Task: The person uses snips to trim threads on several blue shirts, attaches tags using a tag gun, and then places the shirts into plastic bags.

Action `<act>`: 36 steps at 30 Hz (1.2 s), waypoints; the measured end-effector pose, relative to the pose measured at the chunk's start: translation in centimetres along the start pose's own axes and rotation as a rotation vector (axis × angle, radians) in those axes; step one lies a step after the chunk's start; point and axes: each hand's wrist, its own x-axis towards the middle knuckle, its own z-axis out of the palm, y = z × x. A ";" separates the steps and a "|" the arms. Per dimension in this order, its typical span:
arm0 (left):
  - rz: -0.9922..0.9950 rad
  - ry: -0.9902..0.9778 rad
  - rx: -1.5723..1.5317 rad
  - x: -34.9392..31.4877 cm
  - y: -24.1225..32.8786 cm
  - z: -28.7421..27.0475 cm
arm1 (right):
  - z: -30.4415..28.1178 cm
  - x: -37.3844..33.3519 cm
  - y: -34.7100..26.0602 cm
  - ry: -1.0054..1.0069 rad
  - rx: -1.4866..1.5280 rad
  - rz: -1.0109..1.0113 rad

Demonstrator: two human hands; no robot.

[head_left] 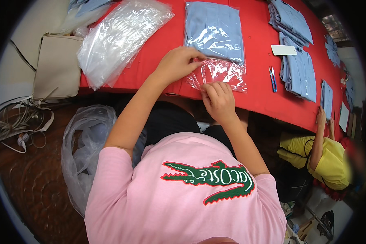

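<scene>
A folded light-blue shirt (213, 30) lies inside a clear plastic bag (228, 74) on the red-covered table, directly in front of me. Below the shirt, the bag's unfilled end spreads toward the table's near edge. My left hand (179, 64) is at the left side of this end, thumb and index finger pinched on the plastic just under the shirt. At the bag's near edge, my right hand (220, 99) has its fingers curled closed on the film. Its fingertips are partly hidden.
Left of the bag lies a stack of clear plastic bags (124, 38). A beige bag (57, 67) is at the table's left end. To the right are folded blue shirts (299, 69), a white card (284, 50) and blue thread snips (273, 79). Another person in yellow (329, 162) handles a shirt farther right.
</scene>
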 end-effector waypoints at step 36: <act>0.402 0.200 0.777 8.4 -1.5 6.8 | -4.8 -2.2 4.8 -0.054 -0.123 -0.163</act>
